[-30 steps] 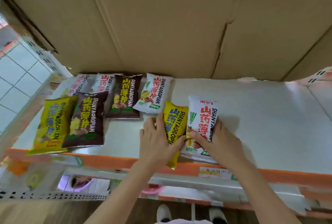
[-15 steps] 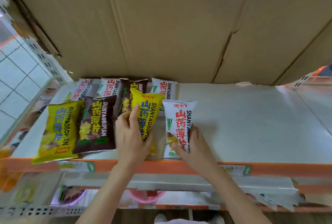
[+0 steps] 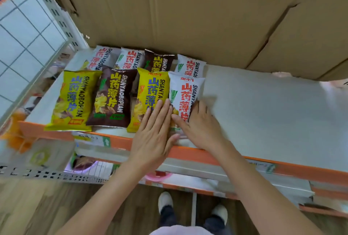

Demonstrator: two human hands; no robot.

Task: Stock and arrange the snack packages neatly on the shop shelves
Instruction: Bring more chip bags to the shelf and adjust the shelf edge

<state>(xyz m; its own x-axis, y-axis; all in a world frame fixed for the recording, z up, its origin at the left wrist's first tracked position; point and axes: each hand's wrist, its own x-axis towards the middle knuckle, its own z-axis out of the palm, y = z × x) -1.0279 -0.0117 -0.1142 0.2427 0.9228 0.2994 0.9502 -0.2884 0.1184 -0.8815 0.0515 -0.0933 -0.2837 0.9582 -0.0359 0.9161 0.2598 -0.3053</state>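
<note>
Step in hand: seating the last two bags into the front row. Left hand (image 3: 153, 135) lies flat, fingers straight and together, pressing on the lower half of the yellow foil snack bag with blue lettering (image 3: 150, 91). Right hand (image 3: 201, 129) has thumb across the front of the white foil snack bag with red lettering (image 3: 185, 93) and fingers round its right edge, so it's gripping that bag's lower end. The two bags touch edge to edge right between the hands, both lying on the white metal shelf (image 3: 263, 114) with their bottoms near the orange front lip (image 3: 207, 154).

Left of the left hand: a dark brown snack bag with yellow lettering (image 3: 113, 99), then another yellow snack bag at the row's left end (image 3: 73, 99). Beyond the fingertips is a back row, partly covered by the front one: two white bags (image 3: 120, 58), a brown bag (image 3: 159, 61), a white bag (image 3: 191, 65). The shelf to the right of the right hand holds nothing in view. Brown corrugated cardboard (image 3: 188, 12) stands behind.

Next move, my read: release both, check that bottoms line up with the brown bag's, then bring more stock to carry the rows rightward. The yellow bag under the left hand sits slightly skewed and may need a nudge.

Readable text: "SHANYAOBOPIAN" in Latin caps down the bags' side, next to large Chinese characters, 山药薄片. Small top logo too blurred to read. Price tags on the lip are unreadable.
</note>
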